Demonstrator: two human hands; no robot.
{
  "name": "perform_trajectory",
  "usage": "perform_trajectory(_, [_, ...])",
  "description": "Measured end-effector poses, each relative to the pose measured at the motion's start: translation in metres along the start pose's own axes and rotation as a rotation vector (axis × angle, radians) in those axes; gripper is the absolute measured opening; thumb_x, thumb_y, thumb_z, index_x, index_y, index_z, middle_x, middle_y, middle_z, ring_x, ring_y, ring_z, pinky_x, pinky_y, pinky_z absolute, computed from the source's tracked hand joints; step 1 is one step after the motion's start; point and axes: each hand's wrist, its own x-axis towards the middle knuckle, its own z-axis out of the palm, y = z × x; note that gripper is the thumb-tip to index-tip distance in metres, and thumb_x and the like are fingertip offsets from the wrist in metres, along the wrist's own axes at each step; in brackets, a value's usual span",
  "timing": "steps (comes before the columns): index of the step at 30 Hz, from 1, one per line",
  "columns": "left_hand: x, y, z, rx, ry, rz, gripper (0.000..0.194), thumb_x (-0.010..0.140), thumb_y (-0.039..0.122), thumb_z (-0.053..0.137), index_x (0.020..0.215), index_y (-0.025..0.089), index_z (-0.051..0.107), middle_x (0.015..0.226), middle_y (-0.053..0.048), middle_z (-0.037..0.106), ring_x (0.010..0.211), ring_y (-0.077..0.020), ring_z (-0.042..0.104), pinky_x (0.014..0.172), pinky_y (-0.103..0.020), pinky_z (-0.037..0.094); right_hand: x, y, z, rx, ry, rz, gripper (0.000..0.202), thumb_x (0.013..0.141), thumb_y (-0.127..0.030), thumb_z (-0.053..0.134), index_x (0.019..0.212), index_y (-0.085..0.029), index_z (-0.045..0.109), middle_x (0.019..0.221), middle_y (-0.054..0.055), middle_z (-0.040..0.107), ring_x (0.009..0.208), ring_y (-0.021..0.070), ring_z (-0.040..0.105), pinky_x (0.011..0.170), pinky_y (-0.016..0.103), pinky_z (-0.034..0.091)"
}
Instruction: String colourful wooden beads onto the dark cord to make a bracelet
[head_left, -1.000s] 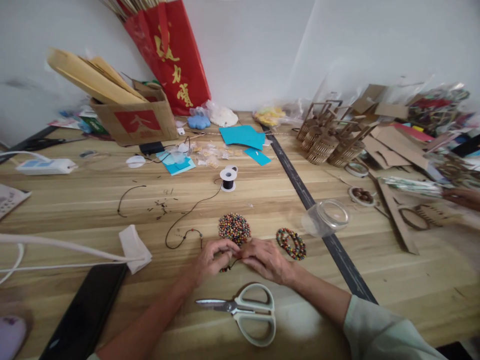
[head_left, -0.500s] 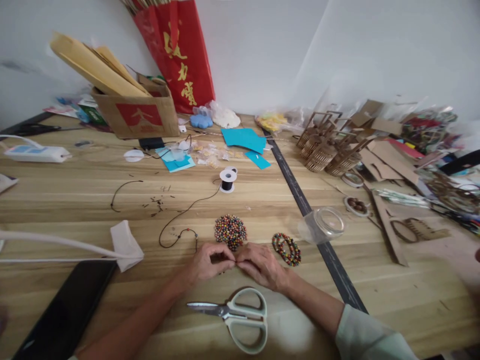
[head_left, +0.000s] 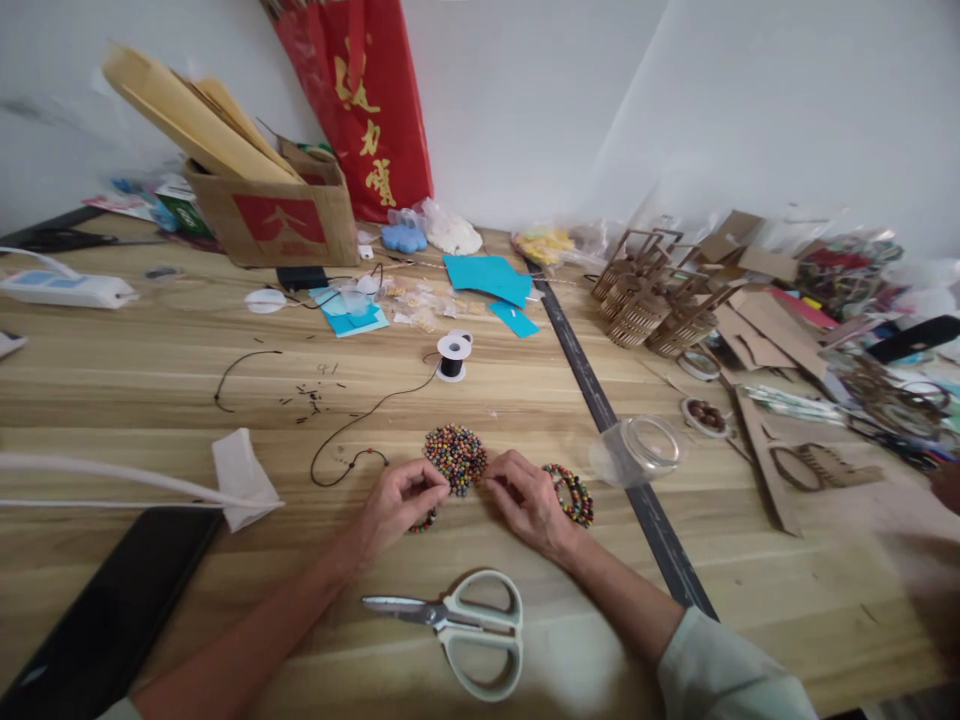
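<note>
A heap of small multicoloured beads [head_left: 455,458] lies on the wooden table between my hands. My left hand [head_left: 401,503] is closed in a pinch at the heap's left edge, on a thin black beaded cord [head_left: 367,452]. Some strung beads [head_left: 425,521] show beneath that hand; the cord's tip is too small to see. From the spool [head_left: 453,358] the cord curves left and back to this hand. My right hand [head_left: 527,503] pinches at the heap's right side; what is between its fingertips is hidden. Finished-looking bead loops [head_left: 574,495] lie beside its wrist.
Scissors [head_left: 465,625] lie in front of my forearms. A phone [head_left: 120,610] and a white cable are at left. To the right sit a clear plastic jar [head_left: 645,450] and wooden baskets [head_left: 652,300]. A cardboard box [head_left: 277,225] stands at the back; another person's hand [head_left: 946,485] shows far right.
My hands have moved apart from their touching fingertips. The left has shifted left, the right slightly right beside the bead heap. Strung beads now show under my left hand.
</note>
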Motion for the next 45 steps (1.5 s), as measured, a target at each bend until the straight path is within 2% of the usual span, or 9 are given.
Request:
perform_trajectory(7, [-0.001,0.005,-0.001,-0.022,0.001,-0.046,0.020,0.073,0.034,0.064,0.071,0.015,0.060,0.063,0.000,0.058,0.060,-0.0128,0.052,0.059,-0.024,0.041,-0.002,-0.003,0.002,-0.126,-0.114,-0.082,0.015,0.097,-0.020,0.049,0.098,-0.019,0.064,0.094,0.007,0.066,0.086,0.0168,0.063,0.076,0.027,0.053])
perform_trajectory(15, [-0.001,0.003,0.000,0.017,-0.012,-0.002,0.021,0.075,0.034,0.064,0.069,0.014,0.059,0.062,0.001,0.056,0.060,-0.0117,0.050,0.058,-0.022,0.040,0.000,-0.006,0.012,-0.295,-0.174,-0.205,0.018,0.099,-0.022,0.047,0.098,-0.018,0.065,0.091,0.007,0.067,0.080,0.0160,0.062,0.067,0.025,0.050])
perform_trajectory(25, [0.000,0.001,0.001,0.050,-0.042,0.030,0.022,0.076,0.032,0.064,0.066,0.014,0.059,0.061,0.001,0.056,0.058,-0.0102,0.048,0.054,-0.020,0.038,0.000,-0.004,0.014,-0.351,-0.196,-0.168,0.021,0.100,-0.025,0.044,0.094,-0.018,0.064,0.086,0.007,0.065,0.076,0.0160,0.062,0.065,0.024,0.049])
perform_trajectory(28, [0.000,-0.001,0.002,0.045,-0.056,0.012,0.022,0.076,0.033,0.064,0.066,0.014,0.059,0.060,0.002,0.055,0.055,-0.0095,0.046,0.052,-0.020,0.035,0.000,-0.005,0.013,-0.308,-0.192,-0.153,0.020,0.100,-0.023,0.044,0.095,-0.018,0.063,0.088,0.007,0.065,0.076,0.0161,0.062,0.065,0.024,0.050])
perform_trajectory(33, [-0.001,-0.002,0.005,-0.010,-0.093,-0.049,0.022,0.073,0.034,0.064,0.066,0.015,0.056,0.057,0.004,0.051,0.051,-0.0082,0.044,0.050,-0.019,0.034,0.001,-0.007,0.010,-0.073,-0.156,-0.150,0.015,0.099,-0.018,0.045,0.101,-0.018,0.060,0.095,0.009,0.066,0.087,0.0167,0.063,0.076,0.027,0.054])
perform_trajectory(39, [-0.001,-0.006,0.009,0.079,-0.080,0.004,0.017,0.073,0.030,0.060,0.066,0.015,0.058,0.057,0.003,0.050,0.053,-0.0092,0.044,0.050,-0.020,0.034,0.002,-0.011,0.012,0.103,-0.076,-0.136,0.007,0.096,-0.018,0.053,0.096,-0.018,0.060,0.087,0.008,0.066,0.080,0.0160,0.063,0.071,0.026,0.053])
perform_trajectory(45, [-0.002,-0.008,0.009,0.183,-0.089,0.029,0.016,0.076,0.028,0.058,0.068,0.015,0.061,0.058,0.003,0.050,0.055,-0.0101,0.044,0.051,-0.020,0.034,0.003,-0.013,0.010,0.152,-0.105,-0.118,0.011,0.096,-0.020,0.052,0.098,-0.017,0.063,0.091,0.010,0.065,0.085,0.0167,0.064,0.073,0.027,0.054])
